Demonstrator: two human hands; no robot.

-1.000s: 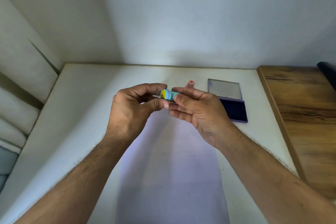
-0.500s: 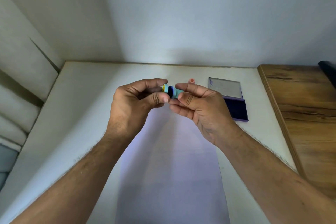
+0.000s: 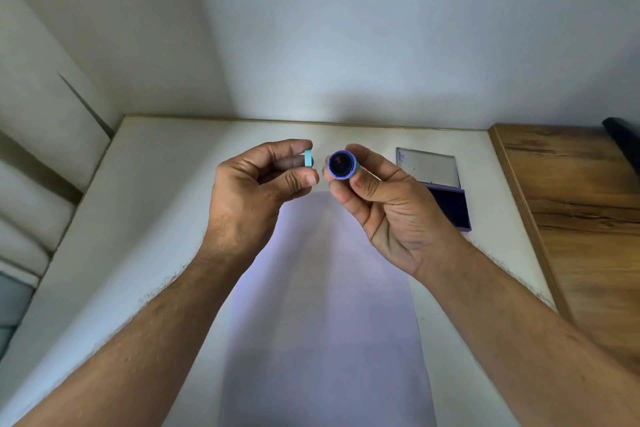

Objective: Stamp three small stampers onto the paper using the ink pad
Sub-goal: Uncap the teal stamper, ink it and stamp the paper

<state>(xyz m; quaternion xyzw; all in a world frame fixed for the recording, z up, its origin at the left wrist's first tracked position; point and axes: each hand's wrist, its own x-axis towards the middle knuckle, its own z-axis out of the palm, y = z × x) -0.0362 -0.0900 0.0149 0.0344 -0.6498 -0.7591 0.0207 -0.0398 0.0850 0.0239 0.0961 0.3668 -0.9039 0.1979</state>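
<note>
Hands raised above the paper (image 3: 322, 305) on the desk (image 3: 156, 218): left hand (image 3: 258, 189) pinches a teal cap (image 3: 308, 159), right hand (image 3: 388, 204) grips the stamper (image 3: 341, 165) — inked face toward the camera. Ink pad (image 3: 440, 191) lies open, far right.

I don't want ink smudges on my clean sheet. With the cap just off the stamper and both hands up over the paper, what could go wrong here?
1. The right hand holds the stamper with its dark inked face exposed above the paper; a slip could leave a stray mark.
2. The left hand only pinches the small cap; it could drop and roll away.
3. Fingertips sit close to the stamper's rim and might pick up ink.
</note>
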